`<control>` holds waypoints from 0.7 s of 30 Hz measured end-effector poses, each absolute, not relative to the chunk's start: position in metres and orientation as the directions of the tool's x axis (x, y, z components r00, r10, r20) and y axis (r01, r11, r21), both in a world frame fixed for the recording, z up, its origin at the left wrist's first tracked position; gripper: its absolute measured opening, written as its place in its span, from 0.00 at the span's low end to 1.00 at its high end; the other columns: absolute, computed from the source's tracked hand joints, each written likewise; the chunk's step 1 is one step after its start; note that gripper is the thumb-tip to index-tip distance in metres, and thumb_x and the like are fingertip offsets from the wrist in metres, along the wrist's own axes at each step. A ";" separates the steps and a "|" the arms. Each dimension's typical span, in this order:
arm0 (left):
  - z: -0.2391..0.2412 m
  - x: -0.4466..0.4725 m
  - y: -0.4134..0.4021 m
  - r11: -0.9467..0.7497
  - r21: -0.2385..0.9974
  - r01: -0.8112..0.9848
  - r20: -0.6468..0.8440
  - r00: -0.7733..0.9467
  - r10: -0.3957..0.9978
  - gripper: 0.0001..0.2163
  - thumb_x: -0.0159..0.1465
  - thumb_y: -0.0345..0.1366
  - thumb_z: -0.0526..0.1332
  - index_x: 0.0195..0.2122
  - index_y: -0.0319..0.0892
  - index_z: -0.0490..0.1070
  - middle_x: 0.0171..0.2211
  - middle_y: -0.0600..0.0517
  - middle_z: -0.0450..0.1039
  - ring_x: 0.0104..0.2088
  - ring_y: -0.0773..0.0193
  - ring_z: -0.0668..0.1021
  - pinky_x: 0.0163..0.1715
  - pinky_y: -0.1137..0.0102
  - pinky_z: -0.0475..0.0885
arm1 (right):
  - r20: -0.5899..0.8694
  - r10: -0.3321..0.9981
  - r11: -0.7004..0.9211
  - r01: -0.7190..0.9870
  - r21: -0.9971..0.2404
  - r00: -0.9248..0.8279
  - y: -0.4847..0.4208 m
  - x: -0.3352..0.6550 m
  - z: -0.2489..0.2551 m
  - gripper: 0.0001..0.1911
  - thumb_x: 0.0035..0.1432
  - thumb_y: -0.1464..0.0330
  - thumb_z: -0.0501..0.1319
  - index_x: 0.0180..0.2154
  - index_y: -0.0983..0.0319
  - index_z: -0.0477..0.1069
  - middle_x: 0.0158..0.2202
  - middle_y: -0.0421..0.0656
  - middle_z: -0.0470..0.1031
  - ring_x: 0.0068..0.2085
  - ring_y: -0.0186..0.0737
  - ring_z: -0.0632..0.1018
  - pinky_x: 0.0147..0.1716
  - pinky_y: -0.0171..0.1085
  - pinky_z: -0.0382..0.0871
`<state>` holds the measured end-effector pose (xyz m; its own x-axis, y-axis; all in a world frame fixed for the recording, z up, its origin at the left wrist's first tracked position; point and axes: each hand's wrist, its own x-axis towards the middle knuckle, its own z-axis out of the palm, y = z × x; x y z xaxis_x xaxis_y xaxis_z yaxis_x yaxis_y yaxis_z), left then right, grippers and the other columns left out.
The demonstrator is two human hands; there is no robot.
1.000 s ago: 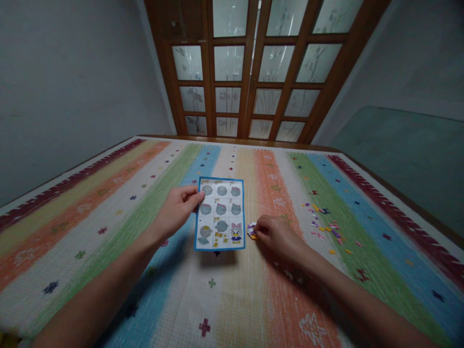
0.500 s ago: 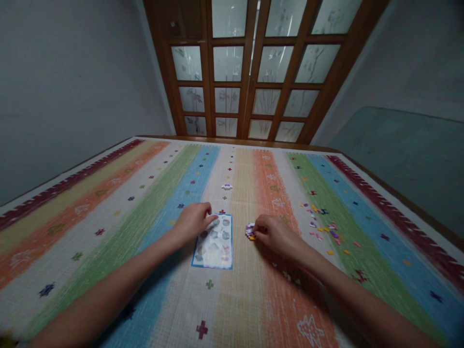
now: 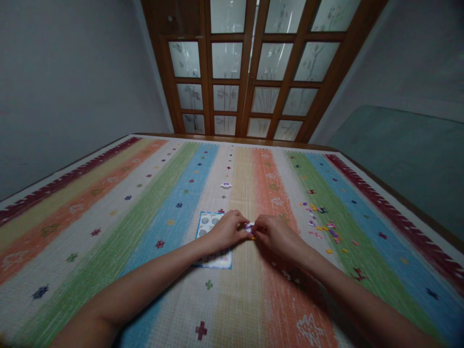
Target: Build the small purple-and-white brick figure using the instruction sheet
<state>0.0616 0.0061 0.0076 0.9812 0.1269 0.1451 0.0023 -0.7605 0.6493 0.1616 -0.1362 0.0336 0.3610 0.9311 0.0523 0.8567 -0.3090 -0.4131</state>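
Note:
Between my fingertips, over the tablecloth's yellow stripe, is a small block assembly [image 3: 250, 229] in white, purple and yellow; much of it is hidden by my fingers. My left hand [image 3: 229, 229] pinches its left side with thumb and fingers. My right hand [image 3: 273, 232] grips the right side, fingers curled in. Under my left wrist lies a blue-bordered printed sheet [image 3: 217, 263] with grey round pictures, partly covered by the hand and forearm.
Loose small bricks [image 3: 331, 232] in pink, purple, yellow and white are scattered to the right. Farther back sits a small white and purple piece [image 3: 226, 185]. A striped tablecloth [image 3: 235, 309] covers the table. Wooden glass-paned doors [image 3: 250, 84] stand beyond it.
My left hand has moved right, from the top of the printed sheet to the block assembly, and now pinches it. The right hand has stayed on the assembly.

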 end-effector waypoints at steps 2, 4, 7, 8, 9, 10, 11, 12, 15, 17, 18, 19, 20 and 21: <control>0.007 0.062 0.007 -0.753 0.657 0.001 0.146 0.981 0.129 0.12 0.56 0.40 0.66 0.37 0.37 0.77 0.33 0.45 0.73 0.33 0.59 0.73 0.35 0.67 0.68 | 0.061 0.943 -0.275 0.866 -0.418 0.328 -0.137 0.161 0.034 0.10 0.53 0.78 0.56 0.27 0.64 0.75 0.28 0.46 0.76 0.30 0.38 0.75 0.30 0.32 0.63; 0.007 0.062 0.007 -0.750 0.662 0.002 0.144 0.981 0.130 0.11 0.55 0.39 0.66 0.36 0.38 0.77 0.33 0.45 0.74 0.33 0.59 0.73 0.35 0.67 0.67 | 0.076 0.953 -0.233 0.874 -0.426 0.292 -0.138 0.161 0.034 0.12 0.54 0.79 0.55 0.27 0.64 0.75 0.28 0.46 0.76 0.30 0.37 0.75 0.30 0.32 0.63; 0.008 0.062 0.007 -0.751 0.660 0.003 0.140 0.982 0.127 0.10 0.56 0.38 0.66 0.36 0.38 0.77 0.32 0.46 0.74 0.32 0.60 0.73 0.34 0.67 0.67 | 0.102 0.964 -0.182 0.887 -0.425 0.246 -0.141 0.160 0.033 0.13 0.55 0.80 0.54 0.28 0.65 0.75 0.28 0.46 0.75 0.30 0.36 0.74 0.30 0.32 0.63; 0.008 0.062 0.007 -0.751 0.660 0.002 0.139 0.982 0.125 0.10 0.56 0.38 0.65 0.36 0.38 0.77 0.32 0.46 0.74 0.32 0.60 0.73 0.34 0.67 0.67 | 0.112 0.965 -0.168 0.889 -0.425 0.236 -0.141 0.160 0.032 0.12 0.55 0.80 0.53 0.28 0.66 0.75 0.29 0.47 0.75 0.30 0.36 0.74 0.30 0.32 0.64; 0.008 0.062 0.007 -0.751 0.661 0.002 0.139 0.983 0.124 0.10 0.56 0.38 0.65 0.36 0.38 0.77 0.31 0.46 0.74 0.32 0.60 0.73 0.33 0.67 0.67 | 0.121 0.966 -0.158 0.889 -0.429 0.230 -0.142 0.160 0.032 0.12 0.55 0.80 0.54 0.29 0.66 0.75 0.29 0.47 0.75 0.30 0.37 0.74 0.30 0.32 0.64; 0.009 0.062 0.007 -0.750 0.662 0.000 0.138 0.983 0.122 0.10 0.56 0.38 0.65 0.36 0.38 0.77 0.31 0.46 0.74 0.32 0.60 0.73 0.33 0.67 0.67 | 0.127 0.966 -0.151 0.887 -0.435 0.227 -0.143 0.160 0.031 0.12 0.55 0.80 0.54 0.29 0.66 0.75 0.29 0.47 0.75 0.30 0.37 0.74 0.31 0.32 0.64; 0.009 0.062 0.007 -0.749 0.662 -0.001 0.139 0.983 0.121 0.10 0.56 0.38 0.65 0.36 0.38 0.77 0.31 0.46 0.74 0.32 0.60 0.73 0.33 0.67 0.67 | 0.131 0.965 -0.147 0.884 -0.443 0.226 -0.143 0.161 0.030 0.11 0.55 0.80 0.54 0.30 0.66 0.75 0.30 0.47 0.75 0.31 0.37 0.74 0.31 0.32 0.65; 0.009 0.062 0.007 -0.750 0.662 -0.003 0.139 0.983 0.119 0.10 0.56 0.38 0.65 0.35 0.38 0.77 0.31 0.46 0.74 0.32 0.60 0.73 0.33 0.67 0.66 | 0.132 0.965 -0.145 0.882 -0.449 0.226 -0.144 0.161 0.030 0.11 0.55 0.80 0.54 0.30 0.66 0.75 0.30 0.47 0.75 0.31 0.37 0.74 0.31 0.33 0.65; 0.009 0.062 0.006 -0.756 0.654 -0.003 0.143 0.982 0.120 0.09 0.56 0.37 0.64 0.35 0.37 0.77 0.31 0.46 0.74 0.31 0.60 0.73 0.32 0.67 0.66 | 0.143 0.966 -0.132 0.881 -0.455 0.218 -0.146 0.161 0.027 0.11 0.55 0.80 0.54 0.31 0.66 0.75 0.31 0.48 0.74 0.32 0.38 0.75 0.32 0.33 0.66; 0.009 0.063 0.006 -0.761 0.649 -0.004 0.148 0.982 0.121 0.09 0.56 0.36 0.65 0.35 0.37 0.77 0.30 0.46 0.74 0.30 0.61 0.73 0.31 0.68 0.66 | 0.165 0.964 -0.114 0.882 -0.457 0.210 -0.146 0.161 0.025 0.12 0.56 0.79 0.53 0.31 0.66 0.75 0.31 0.48 0.74 0.32 0.37 0.75 0.32 0.33 0.66; 0.009 0.063 0.006 -0.763 0.647 -0.006 0.150 0.981 0.120 0.09 0.56 0.36 0.65 0.35 0.36 0.77 0.30 0.46 0.74 0.30 0.61 0.73 0.31 0.68 0.66 | 0.173 0.963 -0.109 0.882 -0.459 0.209 -0.146 0.161 0.024 0.12 0.56 0.80 0.53 0.31 0.66 0.74 0.31 0.48 0.74 0.32 0.37 0.75 0.32 0.33 0.66; 0.010 0.063 0.006 -0.765 0.644 -0.007 0.151 0.982 0.117 0.10 0.56 0.36 0.65 0.36 0.36 0.77 0.30 0.46 0.74 0.30 0.61 0.73 0.31 0.68 0.66 | 0.175 0.962 -0.109 0.881 -0.461 0.211 -0.146 0.162 0.023 0.12 0.56 0.80 0.53 0.31 0.66 0.74 0.31 0.48 0.74 0.32 0.37 0.75 0.32 0.33 0.66; 0.010 0.063 0.006 -0.767 0.642 -0.009 0.150 0.982 0.114 0.09 0.56 0.36 0.65 0.35 0.36 0.77 0.30 0.46 0.74 0.30 0.61 0.73 0.31 0.68 0.66 | 0.173 0.962 -0.112 0.879 -0.464 0.213 -0.145 0.162 0.023 0.12 0.56 0.80 0.53 0.30 0.66 0.74 0.30 0.47 0.74 0.32 0.37 0.75 0.32 0.33 0.65; 0.010 0.063 0.006 -0.768 0.640 -0.010 0.148 0.983 0.111 0.09 0.56 0.36 0.65 0.35 0.36 0.77 0.30 0.46 0.74 0.29 0.61 0.73 0.31 0.69 0.65 | 0.169 0.962 -0.114 0.878 -0.465 0.215 -0.145 0.162 0.023 0.12 0.55 0.80 0.54 0.30 0.66 0.74 0.30 0.47 0.74 0.32 0.37 0.75 0.32 0.33 0.65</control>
